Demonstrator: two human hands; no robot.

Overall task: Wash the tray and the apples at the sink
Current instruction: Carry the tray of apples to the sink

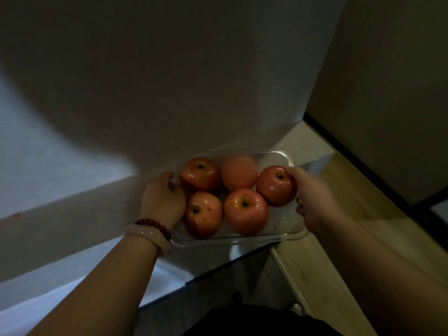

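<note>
A clear plastic tray (282,229) is held out in front of me in dim light. It carries several red apples (245,209) and one paler orange fruit (239,172). My left hand (163,198), with a red bead bracelet and a pale bangle on the wrist, grips the tray's left edge. My right hand (312,197) grips the right edge, its thumb lying on the rightmost apple (276,185). No sink is in view.
A pale wall (169,81) fills the upper left, close ahead of the tray. A light wooden floor (339,202) runs on the right, with a dark baseboard (351,151) beyond it. Dark clothing (254,321) shows at the bottom.
</note>
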